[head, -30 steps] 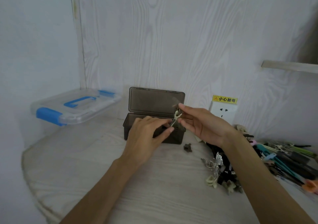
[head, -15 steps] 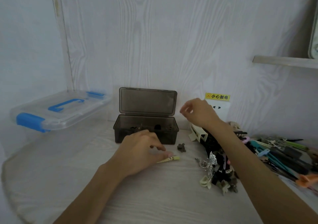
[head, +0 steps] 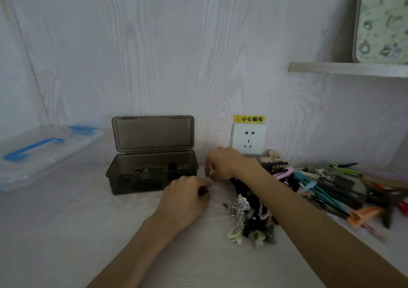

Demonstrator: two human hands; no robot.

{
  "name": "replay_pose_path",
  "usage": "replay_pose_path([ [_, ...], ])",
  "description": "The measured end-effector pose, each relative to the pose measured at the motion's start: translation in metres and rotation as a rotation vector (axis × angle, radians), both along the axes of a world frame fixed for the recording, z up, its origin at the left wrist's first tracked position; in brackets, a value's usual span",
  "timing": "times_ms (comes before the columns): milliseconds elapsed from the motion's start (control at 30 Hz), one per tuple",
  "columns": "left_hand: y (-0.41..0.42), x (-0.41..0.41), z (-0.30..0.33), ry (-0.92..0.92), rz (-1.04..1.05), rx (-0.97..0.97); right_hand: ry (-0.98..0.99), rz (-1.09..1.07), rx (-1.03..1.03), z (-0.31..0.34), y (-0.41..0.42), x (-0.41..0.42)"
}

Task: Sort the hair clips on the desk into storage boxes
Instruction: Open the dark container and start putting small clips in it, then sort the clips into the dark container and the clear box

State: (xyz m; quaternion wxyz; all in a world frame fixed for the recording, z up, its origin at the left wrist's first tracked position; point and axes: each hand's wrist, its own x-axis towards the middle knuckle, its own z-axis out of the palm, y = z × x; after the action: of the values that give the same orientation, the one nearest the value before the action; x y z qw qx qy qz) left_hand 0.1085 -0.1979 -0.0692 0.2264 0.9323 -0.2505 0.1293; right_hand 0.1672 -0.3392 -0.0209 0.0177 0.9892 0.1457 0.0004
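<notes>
**Operator:** Currently, where are the hair clips, and what do the hands have hold of?

**Technician:** The unsorted hair clips (head: 254, 219) lie heaped on the desk (head: 88, 232), from its middle toward the right edge. The long clips (head: 326, 188) spread further right. The left hand (head: 183, 201) has its fingers curled around a small dark clip (head: 202, 192), resting on the desk just in front of the dark storage box (head: 152, 172). The right hand (head: 225, 162) hovers at the near end of the heap, fingers bent downward; whether it has hold of anything cannot be told.

**Operator:** What faults are likely from here?

**Technician:** Three. The dark clip is small and pinched at the fingertips; it may slip during the lift to the box. The heap is tangled, so pulling one clip may drag others along. The clear storage box (head: 44, 155) at the left edge has its lid on, so clips meant for it cannot go in until it is opened.
</notes>
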Motion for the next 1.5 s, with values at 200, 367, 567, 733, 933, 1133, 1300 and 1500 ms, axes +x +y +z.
replay_pose_path([
  [200,0.019,-0.011,0.021,-0.224,0.012,-0.299,-0.199,0.053,0.403,-0.001,-0.02,-0.028],
  [367,0.049,0.009,0.022,-0.484,0.248,-0.438,-0.336,-0.046,1.085,0.008,-0.001,-0.039],
  [567,0.064,0.019,0.01,-0.356,0.381,-0.247,-0.232,0.032,0.964,0.011,0.041,-0.031],
  [733,0.05,0.003,0.023,-0.463,0.227,-0.318,-0.245,0.009,0.94,0.017,-0.009,-0.066],
  [933,-0.014,-0.035,0.018,0.162,-0.253,-0.162,-0.124,-0.118,0.93,0.006,-0.097,-0.148],
  [1133,-0.022,-0.025,0.014,0.129,-0.113,-0.092,-0.159,-0.198,0.862,-0.032,-0.107,-0.186],
  [1300,-0.019,-0.027,0.01,-0.164,0.124,-0.137,-0.346,-0.219,0.582,-0.059,-0.085,-0.18],
  [1500,0.009,-0.057,0.01,-0.109,0.027,-0.178,-0.491,-0.22,0.564,-0.059,-0.079,-0.185],
])
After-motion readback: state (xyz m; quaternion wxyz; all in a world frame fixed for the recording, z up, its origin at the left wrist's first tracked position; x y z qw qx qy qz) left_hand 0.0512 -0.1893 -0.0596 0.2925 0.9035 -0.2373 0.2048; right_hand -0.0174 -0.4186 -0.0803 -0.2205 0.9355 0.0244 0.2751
